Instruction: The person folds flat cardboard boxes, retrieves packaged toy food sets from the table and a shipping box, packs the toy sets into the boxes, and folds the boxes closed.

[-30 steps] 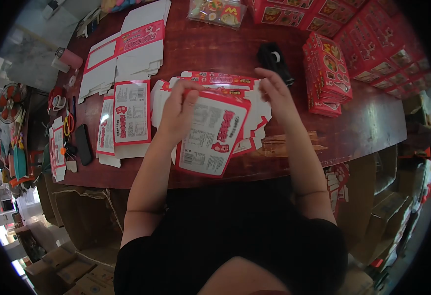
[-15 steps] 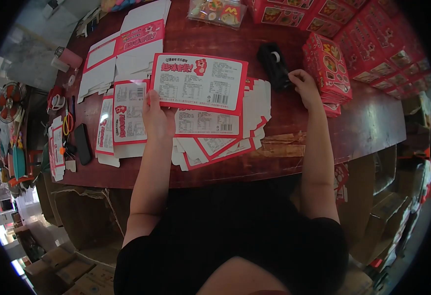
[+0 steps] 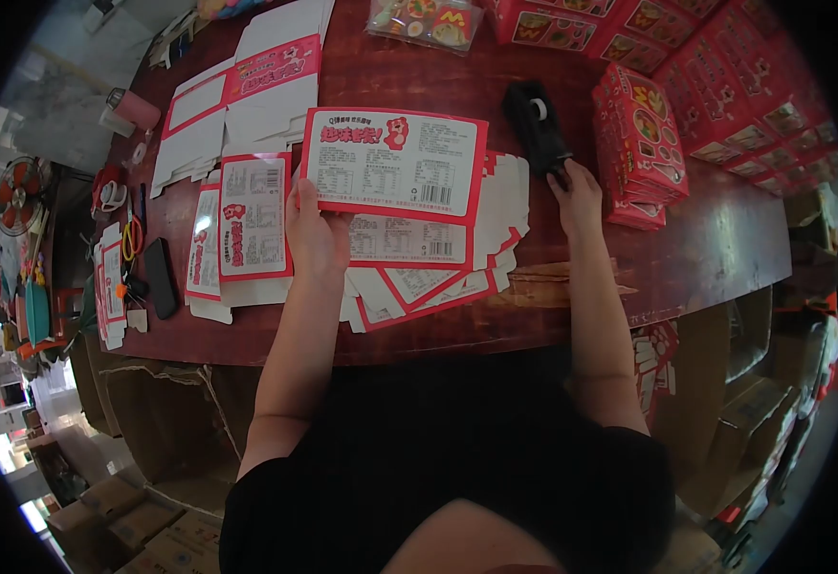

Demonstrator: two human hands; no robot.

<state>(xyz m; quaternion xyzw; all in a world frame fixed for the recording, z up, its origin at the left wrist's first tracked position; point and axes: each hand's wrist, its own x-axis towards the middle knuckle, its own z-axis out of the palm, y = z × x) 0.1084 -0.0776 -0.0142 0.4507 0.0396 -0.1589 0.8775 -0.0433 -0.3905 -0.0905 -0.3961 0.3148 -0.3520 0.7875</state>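
Observation:
My left hand [image 3: 316,230] grips the lower left corner of a flat red-and-white printed box [image 3: 395,158], thumb on top and fingers underneath. Text, a barcode and a pink bear show on its upper face. It is held over a spread of similar flattened boxes [image 3: 414,244] on the table. At the near end of a black tape dispenser [image 3: 534,124] is my right hand [image 3: 580,196]. Its thumb and fingertips are closed together there; whatever lies between them is too small to make out. A pale roll sits inside the dispenser.
Finished red boxes [image 3: 641,134] are stacked at the right, with more behind. White flattened cartons [image 3: 271,86] lie at the back left. A black phone [image 3: 160,278] and yellow-handled scissors [image 3: 132,237] lie at the left. A clear packet [image 3: 424,24] is at the back. Cardboard boxes [image 3: 165,421] stand below the table edge.
My right hand has moved a little left and toward me, to the dispenser's near end. The box in my left hand has shifted slightly right.

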